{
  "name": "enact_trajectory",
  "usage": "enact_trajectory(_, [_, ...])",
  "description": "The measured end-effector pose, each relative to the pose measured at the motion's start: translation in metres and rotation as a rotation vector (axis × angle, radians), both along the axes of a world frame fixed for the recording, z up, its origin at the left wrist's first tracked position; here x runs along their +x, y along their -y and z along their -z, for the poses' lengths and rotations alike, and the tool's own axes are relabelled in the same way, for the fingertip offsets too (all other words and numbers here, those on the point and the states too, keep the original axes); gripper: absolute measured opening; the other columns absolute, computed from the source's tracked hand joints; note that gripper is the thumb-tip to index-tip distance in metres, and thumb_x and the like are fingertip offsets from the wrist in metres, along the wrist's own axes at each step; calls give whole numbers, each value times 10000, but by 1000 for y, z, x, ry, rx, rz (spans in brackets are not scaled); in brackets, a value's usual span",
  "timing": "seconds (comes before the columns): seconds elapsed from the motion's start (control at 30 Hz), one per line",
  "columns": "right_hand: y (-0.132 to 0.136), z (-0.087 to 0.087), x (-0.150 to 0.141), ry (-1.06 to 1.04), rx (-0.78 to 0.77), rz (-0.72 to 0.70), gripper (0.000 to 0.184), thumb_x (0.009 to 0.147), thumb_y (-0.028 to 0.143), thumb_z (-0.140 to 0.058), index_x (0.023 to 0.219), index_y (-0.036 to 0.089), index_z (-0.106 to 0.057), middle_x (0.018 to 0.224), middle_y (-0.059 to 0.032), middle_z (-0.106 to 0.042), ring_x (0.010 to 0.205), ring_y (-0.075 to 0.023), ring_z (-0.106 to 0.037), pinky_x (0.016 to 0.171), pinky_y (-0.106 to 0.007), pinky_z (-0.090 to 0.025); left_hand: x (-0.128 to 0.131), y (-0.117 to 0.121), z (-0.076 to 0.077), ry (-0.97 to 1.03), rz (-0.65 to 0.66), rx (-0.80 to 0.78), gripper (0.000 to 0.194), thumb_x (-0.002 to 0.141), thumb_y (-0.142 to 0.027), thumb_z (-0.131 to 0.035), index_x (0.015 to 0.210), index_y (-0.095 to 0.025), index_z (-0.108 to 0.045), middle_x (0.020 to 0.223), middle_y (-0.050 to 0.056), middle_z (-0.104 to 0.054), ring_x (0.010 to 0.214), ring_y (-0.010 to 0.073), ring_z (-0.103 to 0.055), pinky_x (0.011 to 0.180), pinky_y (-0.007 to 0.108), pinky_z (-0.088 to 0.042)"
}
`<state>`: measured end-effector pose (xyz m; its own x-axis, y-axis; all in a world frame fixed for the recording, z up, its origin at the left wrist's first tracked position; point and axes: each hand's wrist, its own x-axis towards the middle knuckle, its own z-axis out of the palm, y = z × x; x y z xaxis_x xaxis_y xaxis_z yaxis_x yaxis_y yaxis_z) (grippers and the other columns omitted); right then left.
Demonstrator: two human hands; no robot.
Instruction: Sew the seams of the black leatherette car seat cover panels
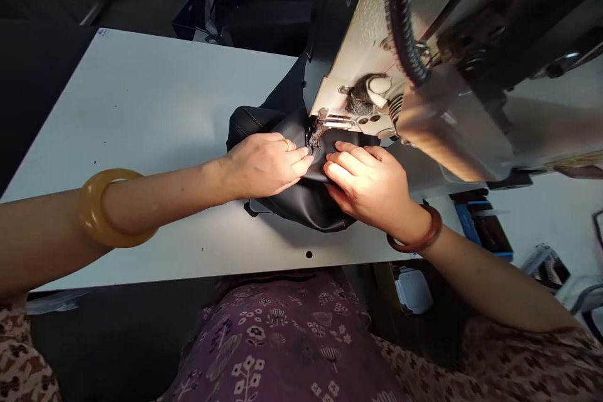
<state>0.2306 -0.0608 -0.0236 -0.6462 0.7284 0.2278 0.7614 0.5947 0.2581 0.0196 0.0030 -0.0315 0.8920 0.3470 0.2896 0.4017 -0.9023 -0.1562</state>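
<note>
A piece of black leather-like material (306, 204) lies bunched on the white sewing table (141, 113), under the presser foot (316, 133) of an industrial sewing machine (424, 56). My left hand (266, 164) presses down on the material just left of the foot, fingers together and curled onto it. My right hand (370, 185) holds the material just right of the foot, fingers bent and pressed on a fold. The fingertips of both hands nearly meet in front of the needle. A seam with light stitching (254, 118) shows on the far part of the material.
The machine head fills the upper right, lit by a lamp. A yellow bangle (101, 207) is on my left forearm, a brown one (421, 235) on my right wrist. A blue tray (483, 226) and other boxes sit at the right, below the table. Dark bins stand behind the table.
</note>
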Motion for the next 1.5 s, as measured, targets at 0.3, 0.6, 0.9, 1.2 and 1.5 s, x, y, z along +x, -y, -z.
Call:
enact_trajectory(0.3, [-7,-1,6,-48,3,-40,190,888,176,-416,887,187,-605,1018,-59,-653,922,-209,-593,691,-317,-408,5,6,6,11,-36,173,324,902,-238,-370,960,-127,-669,850,46,-700,762,149,-639,657,269,-471])
enact_trajectory(0.6, [-16,1,10,-128,31,-74,200,871,236,-487,1007,155,-610,1083,-86,-647,1000,-230,-568,821,-363,-439,13,-2,7,-23,-55,198,299,913,-243,-396,898,-139,-677,788,52,-664,759,186,-603,640,309,-429])
enact_trajectory(0.9, [-19,-10,-13,-156,-144,18,283,843,207,-503,1098,204,-625,975,-34,-660,889,-203,-559,729,-310,-454,-7,-31,2,34,144,-166,334,948,-345,-368,922,-225,-679,1017,0,-705,969,180,-617,901,365,-416])
enact_trajectory(1.2, [-15,-13,-16,-80,-205,83,298,920,176,-359,1018,197,-640,957,-62,-654,954,-223,-546,837,-354,-393,-4,-33,-11,-110,141,-35,285,888,-358,-462,1037,-198,-646,910,11,-692,836,187,-601,745,307,-449])
enact_trajectory(1.5, [-14,-2,-2,110,-71,39,330,944,143,-297,1001,187,-618,1056,-51,-632,896,-193,-530,690,-327,-363,3,-6,10,28,14,263,232,891,-183,-435,914,-158,-664,698,12,-609,712,164,-571,628,274,-418])
